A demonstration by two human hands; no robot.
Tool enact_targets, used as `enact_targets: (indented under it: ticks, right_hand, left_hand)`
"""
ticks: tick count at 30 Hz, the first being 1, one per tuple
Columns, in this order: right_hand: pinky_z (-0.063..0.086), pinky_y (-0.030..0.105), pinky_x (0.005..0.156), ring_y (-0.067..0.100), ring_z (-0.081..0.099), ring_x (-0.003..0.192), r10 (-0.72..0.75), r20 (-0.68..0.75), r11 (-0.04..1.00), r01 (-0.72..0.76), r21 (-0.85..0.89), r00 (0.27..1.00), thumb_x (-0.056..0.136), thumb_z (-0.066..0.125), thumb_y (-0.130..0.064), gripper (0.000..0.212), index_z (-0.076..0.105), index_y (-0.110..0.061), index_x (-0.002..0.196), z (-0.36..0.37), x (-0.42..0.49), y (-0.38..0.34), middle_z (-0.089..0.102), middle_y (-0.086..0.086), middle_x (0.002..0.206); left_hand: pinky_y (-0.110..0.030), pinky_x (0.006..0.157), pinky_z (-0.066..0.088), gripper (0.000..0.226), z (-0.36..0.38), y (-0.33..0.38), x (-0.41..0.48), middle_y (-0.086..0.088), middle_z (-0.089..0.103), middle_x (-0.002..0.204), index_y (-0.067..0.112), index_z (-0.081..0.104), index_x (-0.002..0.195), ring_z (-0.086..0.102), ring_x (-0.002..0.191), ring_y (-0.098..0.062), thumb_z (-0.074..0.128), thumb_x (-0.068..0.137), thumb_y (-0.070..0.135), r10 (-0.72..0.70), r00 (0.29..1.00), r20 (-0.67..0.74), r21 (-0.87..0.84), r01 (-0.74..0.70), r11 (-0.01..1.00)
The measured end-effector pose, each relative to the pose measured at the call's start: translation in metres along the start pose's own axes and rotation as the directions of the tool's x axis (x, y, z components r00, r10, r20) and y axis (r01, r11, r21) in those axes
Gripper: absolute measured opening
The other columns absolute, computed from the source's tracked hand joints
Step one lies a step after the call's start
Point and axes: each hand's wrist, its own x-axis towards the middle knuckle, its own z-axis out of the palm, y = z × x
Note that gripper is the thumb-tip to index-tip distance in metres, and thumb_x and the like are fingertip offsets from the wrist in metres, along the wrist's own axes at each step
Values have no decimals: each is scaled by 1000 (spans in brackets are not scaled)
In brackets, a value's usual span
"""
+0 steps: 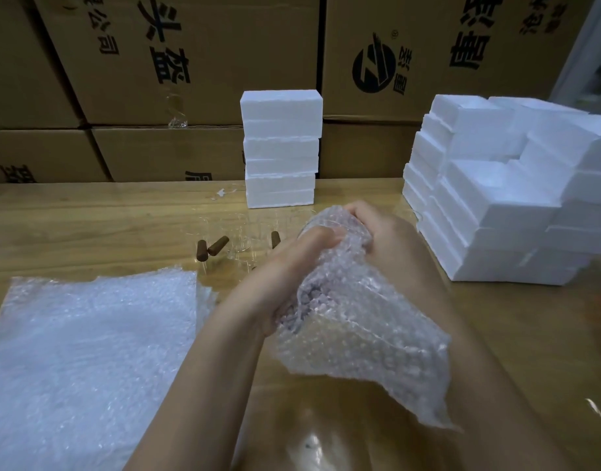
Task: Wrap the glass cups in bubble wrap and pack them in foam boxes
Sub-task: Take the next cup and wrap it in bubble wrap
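Wrapping of one glass cup (306, 230) was the step in hand: the cup lay on its side at mid-table, almost wholly hidden inside a bubble wrap sheet (353, 328), with only a curved rim dimly visible at its far end. The left hand (289, 266) had its fingers curled round the near-left side of the bundle, the thumb pressing the wrap into the mouth; the right hand (384, 236) gripped the far-right side, its fingers folded over the wrap. To do this well, the loose tail hanging toward the near right probably needed rolling tight round the body, with both ends tucked in so that no glass stayed bare. Unwrapped cups with brown handles (218, 245) stood just beyond the left hand, close enough to be knocked by an elbow or a swinging tail. A stack of spare sheets (88, 351) filled the near left of the wooden table (88, 215). One column of foam boxes (280, 147) stood at the far centre and a larger foam pile (496, 205) at the right, its edge near the right hand. Bare table lay at the near right.
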Motion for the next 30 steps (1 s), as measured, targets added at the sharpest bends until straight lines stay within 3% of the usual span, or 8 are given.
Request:
enact_targets:
  ticks: [1, 4, 8, 12, 18, 23, 27, 30]
  right_hand:
    - [39, 32, 58, 13, 48, 70, -1, -12, 997, 1, -75, 1000, 86, 46, -26, 14, 54, -22, 98, 1, 2, 3, 44, -15, 72]
    - [42, 36, 67, 17, 46, 80, 42, 4, 987, -41, -156, 999, 89, 54, -9, 19, 58, -14, 108, 2, 7, 9, 40, -11, 75]
    - [29, 32, 58, 17, 41, 78, 110, -118, 966, -134, -219, 987, 89, 52, -10, 9, 53, -16, 96, 0, 5, 11, 39, -11, 77]
    - [28, 31, 62, 19, 38, 78, 165, -121, 938, -194, -287, 979, 90, 46, -10, 8, 45, -15, 95, -1, 3, 7, 39, -7, 86]
    - [20, 27, 45, 19, 38, 63, 74, -185, 914, -141, -380, 980, 79, 59, -2, 35, 30, -20, 84, 10, -8, -8, 36, -7, 89]
    - [19, 19, 45, 21, 36, 57, -86, -243, 952, 7, -308, 966, 69, 60, 9, 29, 50, -9, 89, 18, -15, -20, 46, 1, 87]
    - [29, 19, 46, 13, 43, 61, -147, -244, 985, 119, -125, 959, 83, 65, -18, 21, 56, -10, 100, 23, -14, -24, 42, -8, 94]
    - [47, 18, 68, -2, 51, 90, -98, -67, 984, 107, 144, 993, 80, 50, -51, 45, 50, -27, 117, 16, -14, -21, 40, -19, 107]
  left_hand:
    - [-2, 46, 40, 18, -2, -5, 0, 6, 55, 76, 12, 55, 81, 59, 53, 7, 60, 86, 29, -26, 999, -19, 38, 26, 999]
    - [-11, 61, 48, 52, -10, -13, -11, 27, 65, 93, 37, 57, 112, 62, 78, 14, 55, 73, 72, -28, 1000, 14, 228, 24, 973]
    - [-15, 75, 44, 85, -27, -10, -19, 35, 50, 116, 45, 40, 134, 52, 99, 19, 51, 59, 83, 205, 977, -57, 439, -159, 884]
    - [-9, 90, 43, 90, -31, -5, -30, 37, 43, 130, 55, 31, 135, 45, 112, 18, 64, 55, 80, 231, 962, 143, 575, -271, 772]
    - [-19, 73, 40, 66, -26, -6, -26, 12, 51, 132, 33, 41, 140, 54, 85, -6, 47, 74, 42, 379, 925, -16, 654, -277, 704]
    - [-30, 83, 49, 45, -29, -9, -22, 16, 59, 118, 32, 52, 127, 57, 101, -6, 61, 87, 14, 461, 868, -184, 614, -265, 743]
    - [-29, 74, 51, 40, -32, -10, -20, 20, 62, 102, 35, 56, 108, 59, 90, -5, 72, 80, 11, 518, 795, -315, 562, -284, 777]
    - [-33, 71, 54, 40, -35, -8, -22, 17, 63, 97, 36, 55, 100, 61, 87, -6, 73, 78, 8, 551, 735, -396, 561, -281, 778]
